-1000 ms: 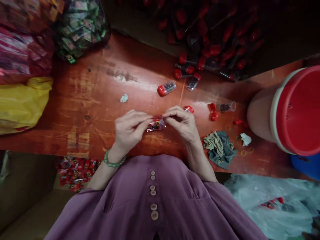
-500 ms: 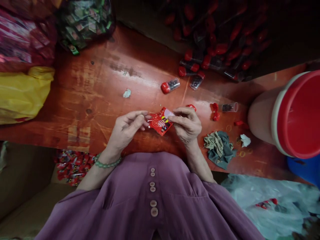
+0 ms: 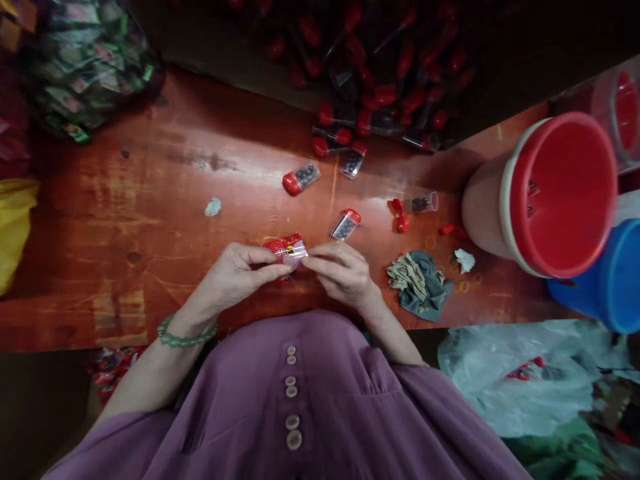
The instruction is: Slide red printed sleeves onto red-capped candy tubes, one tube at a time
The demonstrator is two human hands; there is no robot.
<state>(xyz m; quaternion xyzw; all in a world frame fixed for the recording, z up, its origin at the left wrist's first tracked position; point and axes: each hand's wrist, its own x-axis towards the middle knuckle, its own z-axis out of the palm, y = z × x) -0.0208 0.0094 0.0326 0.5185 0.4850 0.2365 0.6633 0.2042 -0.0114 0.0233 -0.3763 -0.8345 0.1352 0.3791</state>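
Between my hands is a small shiny red printed packet (image 3: 291, 248) with yellow and black marks, above the table near its front edge. My left hand (image 3: 240, 270) pinches the packet's left side between thumb and fingers. At its right edge, my right hand (image 3: 343, 268) pinches too, with the fingertips pressed together. Just behind my right hand lies a clear tube with a red cap (image 3: 346, 225), full of small dark balls. A second such tube (image 3: 301, 179) lies farther back, and another capped tube (image 3: 354, 160) rests to its right.
A box (image 3: 215, 67) at the back holds many red-capped tubes. To the right stand a red-topped bucket (image 3: 565, 193) and a blue one (image 3: 625, 277). A crumpled cloth (image 3: 423, 287), an uncapped tube (image 3: 424, 202) and rubber bands lie nearby. Bagged packets (image 3: 95, 60) sit back left.
The view has swung to the right. My left hand has closed onto the packet, which is now turned and partly covered by the fingers. The tube behind my right hand has come into view.
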